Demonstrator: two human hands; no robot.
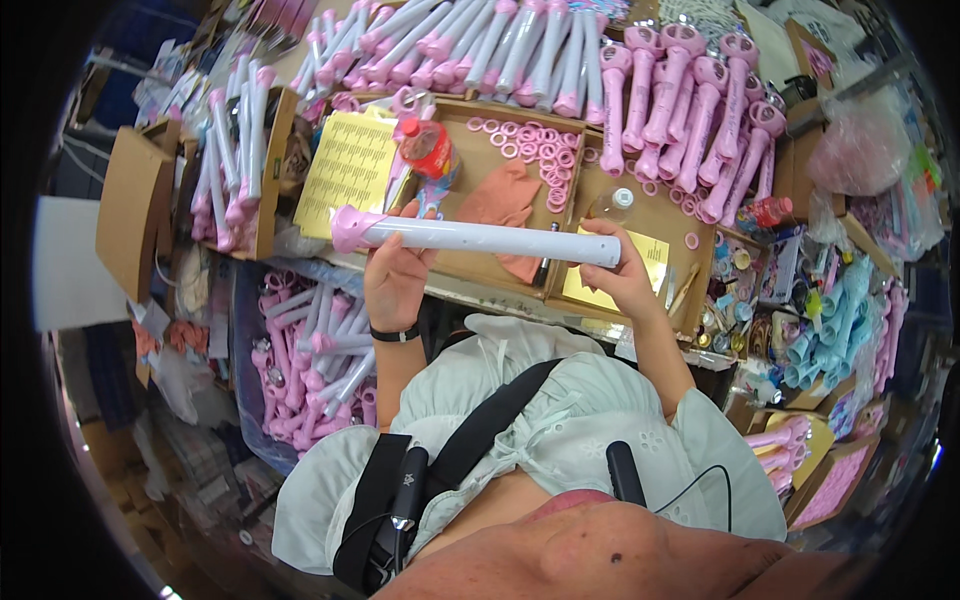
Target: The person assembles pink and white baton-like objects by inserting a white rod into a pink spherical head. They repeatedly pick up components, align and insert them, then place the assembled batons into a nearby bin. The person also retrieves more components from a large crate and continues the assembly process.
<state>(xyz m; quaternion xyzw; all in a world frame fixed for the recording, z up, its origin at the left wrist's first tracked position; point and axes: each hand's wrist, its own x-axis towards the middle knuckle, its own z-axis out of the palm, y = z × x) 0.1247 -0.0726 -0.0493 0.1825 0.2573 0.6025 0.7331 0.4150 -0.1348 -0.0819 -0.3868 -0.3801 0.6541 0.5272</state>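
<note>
I hold a long white tube (480, 238) with a pink flared cap (350, 230) on its left end, level above the work table. My left hand (398, 270) is closed round the tube close to the pink cap, with a black band on the wrist. At the bare white end, my right hand (622, 272) grips the tube between thumb and fingers. Beneath it lie an orange cloth (500, 198) and a black marker pen (546, 262). Several pink rings (550, 150) are scattered in the shallow cardboard tray (478, 118) beyond.
White tubes with pink ends (440, 45) are piled along the back, beside upright all-pink handles (690, 110). A drink bottle with a red cap (428, 148) stands by a yellow printed sheet (355, 160). A blue-lined bin (250, 390) of pink and white parts is at left.
</note>
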